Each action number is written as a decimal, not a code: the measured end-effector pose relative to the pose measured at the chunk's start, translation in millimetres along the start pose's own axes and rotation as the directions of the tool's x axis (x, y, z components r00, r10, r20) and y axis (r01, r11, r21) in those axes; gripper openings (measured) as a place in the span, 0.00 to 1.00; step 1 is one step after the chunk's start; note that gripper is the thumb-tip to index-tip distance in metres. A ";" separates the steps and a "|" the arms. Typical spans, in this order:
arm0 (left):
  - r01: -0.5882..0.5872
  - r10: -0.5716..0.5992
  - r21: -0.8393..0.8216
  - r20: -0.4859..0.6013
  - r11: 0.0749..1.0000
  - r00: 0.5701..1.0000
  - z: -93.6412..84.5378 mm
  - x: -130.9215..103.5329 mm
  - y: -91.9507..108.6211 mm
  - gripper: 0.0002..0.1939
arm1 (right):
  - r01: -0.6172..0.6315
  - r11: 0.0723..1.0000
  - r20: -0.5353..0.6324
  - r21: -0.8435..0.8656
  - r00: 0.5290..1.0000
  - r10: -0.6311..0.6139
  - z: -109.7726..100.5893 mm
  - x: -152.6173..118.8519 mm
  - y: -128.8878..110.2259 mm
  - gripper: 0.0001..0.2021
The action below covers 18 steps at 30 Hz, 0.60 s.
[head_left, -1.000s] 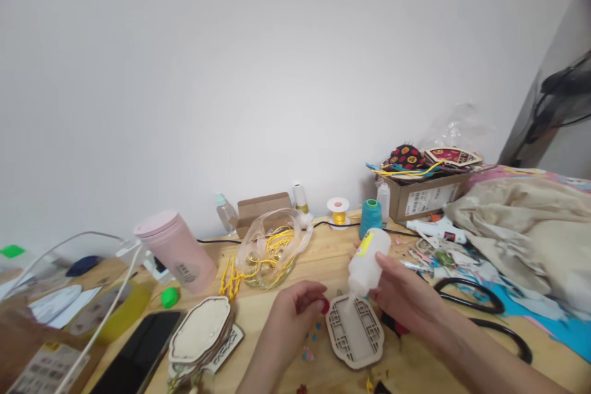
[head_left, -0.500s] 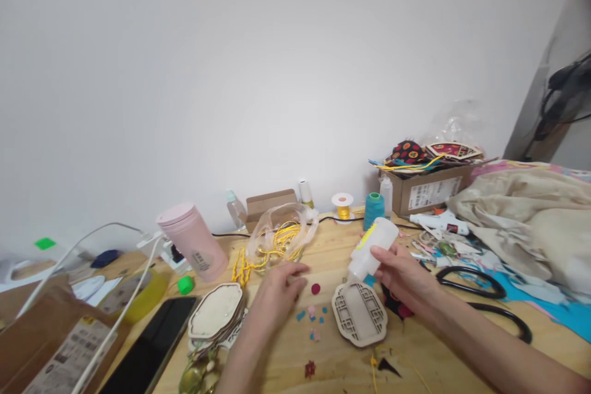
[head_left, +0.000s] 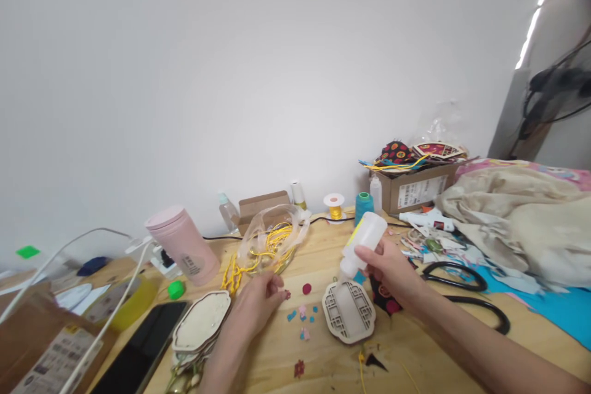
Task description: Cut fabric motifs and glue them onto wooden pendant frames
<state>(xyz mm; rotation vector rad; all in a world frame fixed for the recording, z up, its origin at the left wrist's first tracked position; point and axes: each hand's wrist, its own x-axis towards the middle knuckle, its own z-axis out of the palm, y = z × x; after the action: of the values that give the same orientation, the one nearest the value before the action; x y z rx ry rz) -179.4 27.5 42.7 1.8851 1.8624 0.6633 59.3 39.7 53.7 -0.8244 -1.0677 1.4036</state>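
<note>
My right hand [head_left: 385, 268] is wrapped round a white squeeze bottle [head_left: 367, 240] with a yellow mark. The bottle is tilted nozzle-down over the upper edge of a scalloped wooden plaque [head_left: 348, 312] with fretwork sides, which lies flat on the table. My left hand [head_left: 259, 300] is closed in a pinch, with a small dark-red cut-out [head_left: 287, 295] at its fingertips. Between the hands lie a crimson disc [head_left: 306, 289] and several tiny blue and pink scraps [head_left: 303, 314]. Another dark-red cut-out [head_left: 299, 369] lies nearer me.
At left are a stack of wooden plaques [head_left: 202, 320], a phone [head_left: 138, 348] and a pink tumbler [head_left: 184, 246]. Yellow cord in a plastic bag [head_left: 277, 237] and a teal thread cone [head_left: 364, 209] stand behind. Black-handled scissors [head_left: 480, 311] and fabric scraps lie at right.
The view has turned slightly right, shifting everything left. A small dark-red cut-out now shows at my left fingertips. My right hand keeps the bottle tilted over the plaque.
</note>
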 end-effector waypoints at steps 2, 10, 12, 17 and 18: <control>-0.027 0.027 -0.004 -0.029 1.000 0.999 1.9 0.0 6.5 0.10 | 0.037 0.991 -0.014 -0.126 0.999 -0.039 1.1 -2.3 -3.8 0.17; -0.101 0.101 -0.035 -0.007 0.994 0.995 9.4 -7.7 26.7 0.16 | 0.113 0.848 0.041 -0.517 0.993 -0.107 -2.3 -2.9 3.0 0.20; -0.152 0.156 -0.061 0.059 0.986 0.986 18.3 -10.4 32.7 0.21 | 0.131 0.812 0.059 -0.568 0.991 -0.118 -2.7 -0.7 5.1 0.20; -0.235 0.231 -0.006 0.197 0.972 0.953 35.5 -16.3 42.3 0.22 | 0.225 0.673 0.128 -0.704 0.973 -0.191 2.3 1.0 4.6 0.16; -0.233 0.227 0.007 0.208 0.972 0.951 36.3 -16.8 42.7 0.21 | 0.263 0.624 0.159 -0.736 0.963 -0.219 3.6 0.7 4.3 0.16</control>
<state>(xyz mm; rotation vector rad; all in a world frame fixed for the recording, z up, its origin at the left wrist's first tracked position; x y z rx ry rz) -123.5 11.1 37.9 2.1245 1.5480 0.4892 54.4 40.0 51.0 -1.1744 -1.7876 0.7084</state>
